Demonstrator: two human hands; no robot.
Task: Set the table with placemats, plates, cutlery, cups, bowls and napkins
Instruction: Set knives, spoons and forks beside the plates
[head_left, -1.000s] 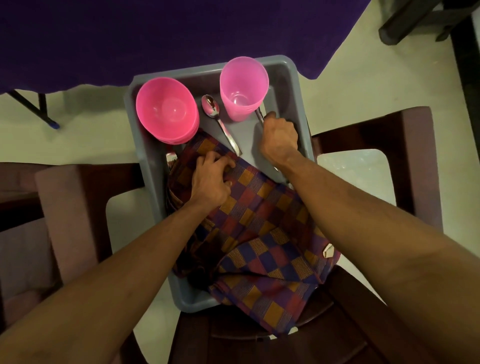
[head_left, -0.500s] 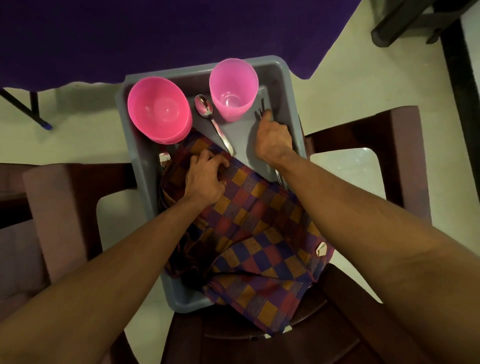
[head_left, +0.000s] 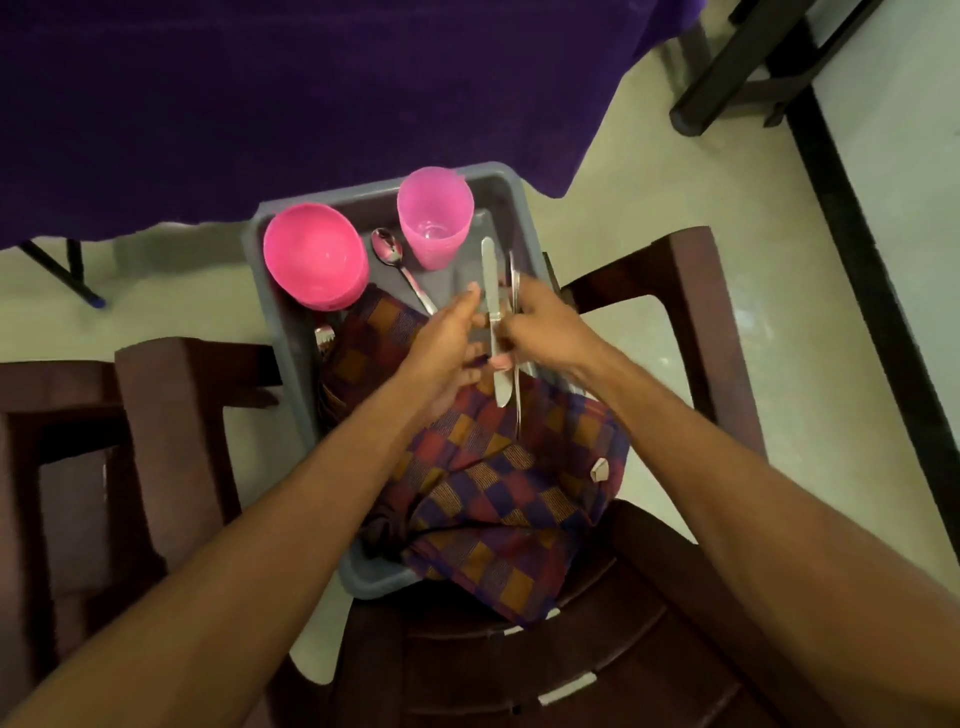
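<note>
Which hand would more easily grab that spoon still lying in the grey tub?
Probably left. The left hand sits right by the spoon handle with fingers straight, while the right hand grips the knife and a second utensil.

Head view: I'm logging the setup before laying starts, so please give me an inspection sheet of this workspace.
Surface: table draped in purple; tub sits on a chair beside it.
Job's things: in the tub, bowl, cup, spoon, checked cloth; knife held above it.
Clutter: nothing seen.
Hands: right hand grips knife and another thin utensil; left hand touches the knife, grip unclear.
Cables: nothing seen.
Surroundings: pale floor, second chair at left, dark furniture legs upper right.
</note>
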